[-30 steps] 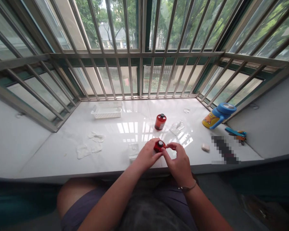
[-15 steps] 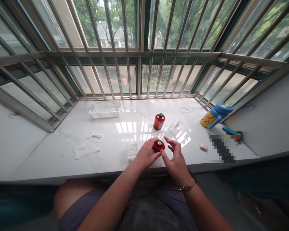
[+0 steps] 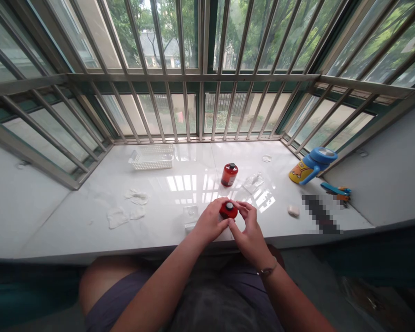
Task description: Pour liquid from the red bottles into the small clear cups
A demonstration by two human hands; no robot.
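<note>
A small red bottle [image 3: 231, 213] with a black cap stands at the front of the white sill, between my two hands. My left hand [image 3: 210, 219] is wrapped around its left side, thumb in front. From the right, my right hand [image 3: 246, 224] curves around the same bottle, its fingertips at the shoulder near the cap and its thumb meeting the left thumb. The bottle's lower part is mostly hidden by the hands. Just behind it stands a second red bottle [image 3: 229, 175], also black-capped and with a pale label.
Clear plastic packaging [image 3: 253, 182] lies right of the far bottle, a clear box [image 3: 191, 216] left of my hands. Crumpled white tissues [image 3: 117, 217] and a white basket [image 3: 152, 159] are at left. At right are a blue-yellow flask [image 3: 311, 167], an eraser-like block [image 3: 293, 211] and keys [image 3: 337, 191].
My right hand has closed in on the near bottle, its fingers moving left from open air to the bottle's right side. My left hand keeps its hold.
</note>
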